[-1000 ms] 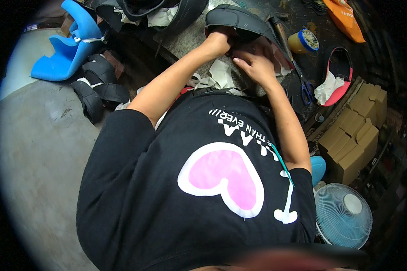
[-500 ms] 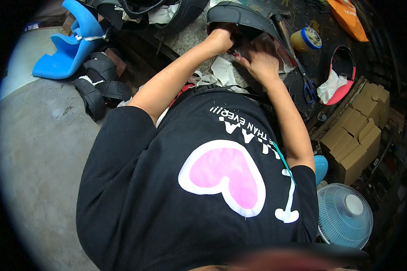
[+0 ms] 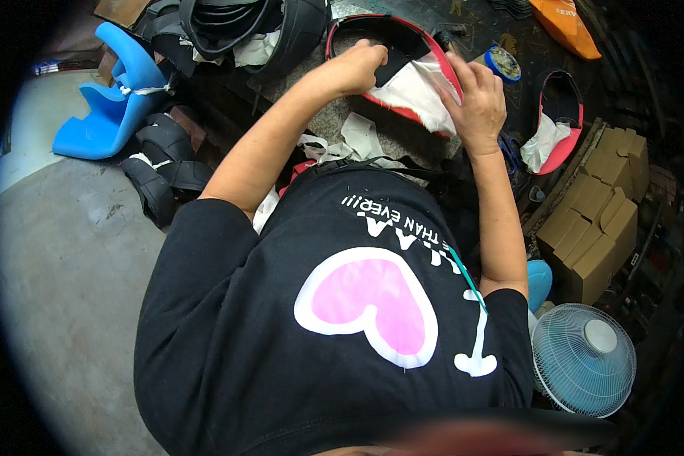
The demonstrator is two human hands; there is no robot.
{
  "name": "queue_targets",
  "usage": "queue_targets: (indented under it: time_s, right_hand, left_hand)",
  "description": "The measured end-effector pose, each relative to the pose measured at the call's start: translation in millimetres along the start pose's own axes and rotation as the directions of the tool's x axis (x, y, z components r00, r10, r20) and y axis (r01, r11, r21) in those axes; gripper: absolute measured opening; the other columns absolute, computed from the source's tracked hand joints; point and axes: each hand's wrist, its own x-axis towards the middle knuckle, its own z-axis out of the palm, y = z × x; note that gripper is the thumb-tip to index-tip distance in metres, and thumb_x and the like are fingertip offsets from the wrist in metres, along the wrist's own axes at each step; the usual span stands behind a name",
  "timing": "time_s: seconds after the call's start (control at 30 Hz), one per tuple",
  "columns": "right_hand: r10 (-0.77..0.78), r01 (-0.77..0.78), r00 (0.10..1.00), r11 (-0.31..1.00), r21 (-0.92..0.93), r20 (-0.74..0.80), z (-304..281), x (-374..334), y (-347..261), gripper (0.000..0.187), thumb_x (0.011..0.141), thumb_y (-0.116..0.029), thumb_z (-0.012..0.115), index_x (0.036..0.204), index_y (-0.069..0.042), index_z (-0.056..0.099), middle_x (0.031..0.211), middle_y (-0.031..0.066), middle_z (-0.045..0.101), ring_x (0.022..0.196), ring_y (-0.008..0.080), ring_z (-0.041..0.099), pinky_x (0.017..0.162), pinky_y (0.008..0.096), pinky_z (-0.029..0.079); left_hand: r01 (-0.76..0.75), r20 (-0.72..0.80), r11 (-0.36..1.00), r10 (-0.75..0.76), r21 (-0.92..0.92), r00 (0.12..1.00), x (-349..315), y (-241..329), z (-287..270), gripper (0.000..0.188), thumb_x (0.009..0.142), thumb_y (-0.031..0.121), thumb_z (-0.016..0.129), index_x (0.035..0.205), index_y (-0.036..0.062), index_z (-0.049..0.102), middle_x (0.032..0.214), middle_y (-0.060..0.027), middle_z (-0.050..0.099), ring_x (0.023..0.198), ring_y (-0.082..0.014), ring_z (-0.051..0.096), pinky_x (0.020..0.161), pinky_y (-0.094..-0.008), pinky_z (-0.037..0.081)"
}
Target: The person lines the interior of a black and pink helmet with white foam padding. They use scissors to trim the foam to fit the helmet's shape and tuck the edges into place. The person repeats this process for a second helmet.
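A black shoe upper (image 3: 384, 24) with a red edge forms a loop over the work surface, its inner side turned up. White lining cloth (image 3: 410, 93) covers its near right part. My left hand (image 3: 355, 68) is closed, fingers curled on the near left of the loop; its fingertips are partly hidden. At the right end, my right hand (image 3: 479, 106) pinches the red edge and the lining between thumb and fingers. A similar red-and-black upper (image 3: 566, 148) with white cloth lies to the right.
A jar with a blue rim (image 3: 503, 64) and blue-handled scissors (image 3: 511, 154) sit right of my right hand. Black uppers (image 3: 300, 45) are piled at the back left, near a tied blue foam piece (image 3: 110, 118). Cardboard boxes (image 3: 593, 220) and a fan (image 3: 585, 365) stand at right.
The upper has turned over from its black outer side to its red-edged, white-lined inner side. My right hand has moved right to its end; my left hand has come out from inside it.
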Motion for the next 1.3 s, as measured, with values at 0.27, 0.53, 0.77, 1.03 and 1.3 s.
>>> queue_targets:
  time_s: [0.27,0.53,0.77,1.03,1.3]
  right_hand:
    - [0.408,-0.570,0.813,0.700,0.429,0.415,17,-31,24,0.063,0.085,-0.024,0.072,0.143,-0.019,0.047,0.095,0.0101,0.072,0.084,0.0268,0.071,0.074,0.0382,0.054]
    - [0.572,-0.587,0.809,0.800,0.124,0.139,-45,-39,103,0.026,0.093,-0.016,0.062,0.117,-0.016,0.070,0.097,0.0065,0.071,0.088,0.0178,0.066,0.079,0.0299,0.050]
    - [0.454,-0.441,0.882,0.890,-0.117,0.129,-17,-35,123,0.039,0.082,-0.006,0.055,0.109,-0.027,0.074,0.106,0.0031,0.067,0.099,0.0265,0.061,0.086,0.0383,0.051]
    - [0.354,-0.305,0.931,0.889,-0.341,0.092,3,-23,118,0.033,0.081,-0.009,0.058,0.103,-0.027,0.074,0.113,0.0025,0.065,0.100,0.0259,0.060,0.082,0.0393,0.051]
    - [0.373,-0.291,0.889,0.907,-0.304,0.264,-34,-30,94,0.026,0.079,-0.009,0.060,0.093,-0.026,0.074,0.109,0.0004,0.065,0.101,0.0250,0.060,0.081,0.0414,0.050]
  left_hand:
    - [-0.179,0.068,0.927,0.166,0.331,0.984,52,51,-20,0.027,0.082,0.009,0.061,0.108,0.0034,0.065,0.100,-0.0191,0.063,0.104,-0.0372,0.062,0.090,-0.0456,0.051]
    - [-0.468,-0.366,0.870,0.491,0.154,0.791,138,120,60,0.052,0.080,0.021,0.074,0.128,0.0081,0.057,0.131,-0.0204,0.055,0.122,-0.0412,0.052,0.102,-0.0453,0.045]
    - [-0.389,-0.373,0.921,0.360,-0.002,0.855,172,107,81,0.048,0.082,0.028,0.074,0.122,0.0048,0.060,0.112,-0.0247,0.061,0.107,-0.0441,0.058,0.092,-0.0489,0.050]
    - [-0.420,-0.396,0.907,0.369,-0.046,0.841,167,106,87,0.051,0.082,0.026,0.074,0.125,0.0062,0.058,0.116,-0.0224,0.060,0.111,-0.0432,0.056,0.095,-0.0480,0.048]
    - [-0.453,-0.445,0.885,0.451,0.110,0.773,134,117,74,0.051,0.080,0.021,0.074,0.128,0.0107,0.058,0.129,-0.0161,0.057,0.123,-0.0367,0.052,0.101,-0.0437,0.047]
